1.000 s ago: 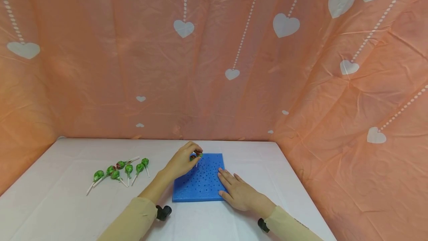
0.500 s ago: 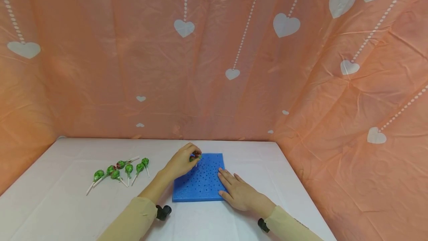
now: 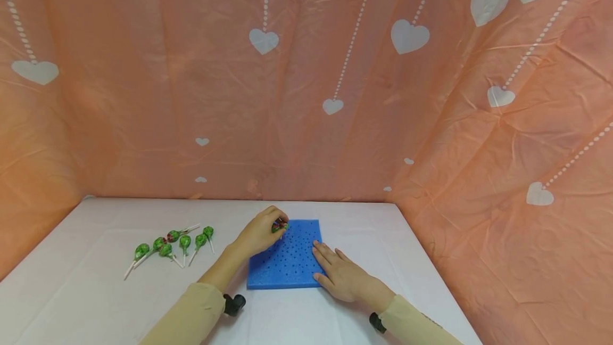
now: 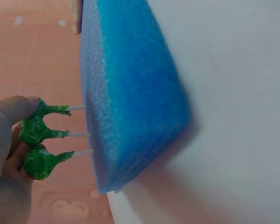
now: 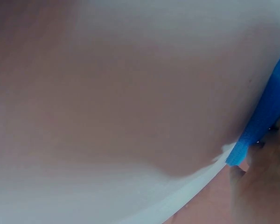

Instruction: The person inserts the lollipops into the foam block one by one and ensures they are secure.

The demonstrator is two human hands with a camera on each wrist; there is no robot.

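Observation:
Near the far left corner of a blue foam block (image 3: 287, 270) pierced with small holes, my left hand (image 3: 258, 234) pinches a green-wrapped lollipop (image 4: 40, 107). Its white stick meets the holed face of the foam in the left wrist view. Two more lollipops stand close beside it, a middle one (image 4: 33, 130) and a lower one (image 4: 39, 163), their sticks also at the foam. In the head view the left fingers partly hide them. My right hand (image 3: 342, 277) lies flat with fingers extended, its fingertips resting on the block's right edge.
Several green-wrapped lollipops (image 3: 184, 244) lie loose on the left of the white table (image 3: 86, 292). An orange curtain (image 3: 297, 148) with white hearts hangs behind and beside the table. Both wrists carry small black cameras (image 3: 234, 305).
The lollipop in my left hand has gone down slightly toward the foam, and the left fingers have lowered a little with it. The right hand and loose lollipops have stayed put.

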